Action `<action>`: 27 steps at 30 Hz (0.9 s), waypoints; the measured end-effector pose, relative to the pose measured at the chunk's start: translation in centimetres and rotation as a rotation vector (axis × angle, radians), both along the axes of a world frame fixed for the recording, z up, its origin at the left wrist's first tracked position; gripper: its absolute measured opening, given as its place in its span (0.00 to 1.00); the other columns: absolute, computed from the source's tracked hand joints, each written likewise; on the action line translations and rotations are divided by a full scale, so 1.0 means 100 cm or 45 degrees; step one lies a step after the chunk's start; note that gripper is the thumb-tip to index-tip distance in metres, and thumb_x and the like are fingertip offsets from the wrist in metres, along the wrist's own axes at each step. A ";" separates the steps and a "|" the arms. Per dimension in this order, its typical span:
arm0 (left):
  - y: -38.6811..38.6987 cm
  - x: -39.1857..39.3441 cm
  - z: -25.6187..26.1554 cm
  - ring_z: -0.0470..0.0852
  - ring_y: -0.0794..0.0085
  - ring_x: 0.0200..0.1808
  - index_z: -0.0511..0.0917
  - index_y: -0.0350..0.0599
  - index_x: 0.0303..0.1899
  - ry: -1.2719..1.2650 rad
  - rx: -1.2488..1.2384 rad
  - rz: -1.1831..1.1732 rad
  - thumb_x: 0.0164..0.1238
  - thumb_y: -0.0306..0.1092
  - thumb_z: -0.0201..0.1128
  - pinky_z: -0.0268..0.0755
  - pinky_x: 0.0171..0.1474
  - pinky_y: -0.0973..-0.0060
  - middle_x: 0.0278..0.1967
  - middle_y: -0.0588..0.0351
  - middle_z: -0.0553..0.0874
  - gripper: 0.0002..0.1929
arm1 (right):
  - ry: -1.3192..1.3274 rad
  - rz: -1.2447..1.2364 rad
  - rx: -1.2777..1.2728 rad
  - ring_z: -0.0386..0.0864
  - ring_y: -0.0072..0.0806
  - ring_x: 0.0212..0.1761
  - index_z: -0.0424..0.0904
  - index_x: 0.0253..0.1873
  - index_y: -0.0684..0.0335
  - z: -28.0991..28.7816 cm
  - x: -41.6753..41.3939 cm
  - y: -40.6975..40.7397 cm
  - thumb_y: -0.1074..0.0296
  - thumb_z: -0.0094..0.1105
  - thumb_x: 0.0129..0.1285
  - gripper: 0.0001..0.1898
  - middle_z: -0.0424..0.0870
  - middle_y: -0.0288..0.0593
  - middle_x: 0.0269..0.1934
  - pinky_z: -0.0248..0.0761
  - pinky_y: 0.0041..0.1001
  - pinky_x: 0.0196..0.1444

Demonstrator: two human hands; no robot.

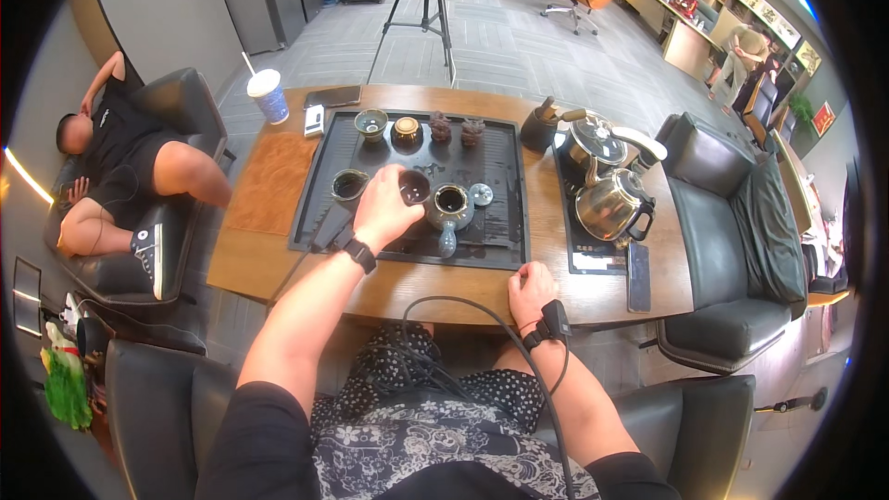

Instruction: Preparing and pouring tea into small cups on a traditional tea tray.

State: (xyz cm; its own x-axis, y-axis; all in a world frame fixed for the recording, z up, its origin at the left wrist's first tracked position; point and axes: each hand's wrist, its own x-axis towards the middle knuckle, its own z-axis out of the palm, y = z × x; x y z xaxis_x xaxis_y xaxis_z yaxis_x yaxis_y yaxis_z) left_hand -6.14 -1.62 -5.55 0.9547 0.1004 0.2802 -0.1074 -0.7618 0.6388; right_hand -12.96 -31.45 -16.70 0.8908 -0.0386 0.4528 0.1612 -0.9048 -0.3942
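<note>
My left hand point(389, 207) grips a small dark teacup point(415, 187) above the black tea tray point(522, 222). Just right of that cup is a blue-grey side-handled teapot point(448, 219), uncovered, its lid point(481, 194) lying beside it. A glazed pitcher point(349, 185) with dark inside stands to the left of my left hand. Along the tray's far side are a greenish cup point(371, 124), a brown striped cup point(406, 130) and two dark figurines, one point(439, 126) beside the other point(473, 132). My right hand point(533, 289) rests, loosely curled, at the table's near edge; whether it holds anything is hidden.
At right, a glass kettle point(611, 205) and a lidded pot point(594, 139) stand on a heater, near a phone point(639, 278). A tool holder point(539, 128), brown cloth point(272, 180) and drink cup point(267, 96) flank the tray. Cables cross my lap. A person sits at left.
</note>
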 end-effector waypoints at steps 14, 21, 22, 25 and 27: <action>0.027 -0.034 -0.061 0.81 0.51 0.58 0.71 0.38 0.57 0.181 -0.150 0.220 0.51 0.37 0.73 0.73 0.62 0.62 0.54 0.42 0.82 0.31 | -0.016 -0.034 -0.041 0.79 0.41 0.38 0.74 0.36 0.54 0.003 -0.001 0.006 0.67 0.62 0.58 0.06 0.79 0.39 0.33 0.67 0.42 0.43; 0.023 -0.034 -0.062 0.80 0.53 0.60 0.71 0.38 0.59 0.270 -0.190 0.264 0.52 0.41 0.75 0.72 0.63 0.63 0.56 0.42 0.81 0.34 | -0.019 -0.044 -0.031 0.78 0.40 0.39 0.74 0.36 0.54 0.004 -0.003 0.007 0.66 0.62 0.58 0.05 0.79 0.39 0.33 0.67 0.42 0.43; 0.024 -0.034 -0.063 0.80 0.53 0.60 0.71 0.38 0.59 0.271 -0.190 0.264 0.52 0.41 0.75 0.72 0.63 0.63 0.56 0.42 0.81 0.34 | -0.019 -0.044 -0.030 0.78 0.40 0.39 0.74 0.36 0.54 0.004 -0.002 0.007 0.66 0.62 0.58 0.05 0.79 0.39 0.33 0.67 0.42 0.43; 0.025 -0.035 -0.060 0.79 0.54 0.62 0.72 0.39 0.58 0.217 -0.066 0.238 0.52 0.42 0.76 0.71 0.64 0.64 0.58 0.42 0.81 0.33 | -0.027 -0.040 -0.032 0.78 0.40 0.38 0.74 0.36 0.54 0.004 -0.001 0.007 0.67 0.62 0.58 0.05 0.78 0.39 0.33 0.67 0.42 0.43; 0.023 -0.039 -0.051 0.78 0.52 0.62 0.73 0.38 0.56 0.180 0.114 0.281 0.54 0.42 0.75 0.71 0.64 0.62 0.56 0.43 0.81 0.30 | -0.034 -0.040 -0.039 0.78 0.40 0.38 0.74 0.36 0.54 0.006 -0.001 0.008 0.67 0.61 0.58 0.05 0.78 0.39 0.32 0.66 0.42 0.42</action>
State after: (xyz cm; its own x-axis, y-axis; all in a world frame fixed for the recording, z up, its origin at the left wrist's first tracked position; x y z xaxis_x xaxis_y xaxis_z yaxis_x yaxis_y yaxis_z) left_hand -10.03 0.69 -10.60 0.9427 0.2910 0.1632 0.1526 -0.8112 0.5646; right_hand -13.04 -30.63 -16.14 0.8771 -0.0522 0.4774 0.1424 -0.9211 -0.3623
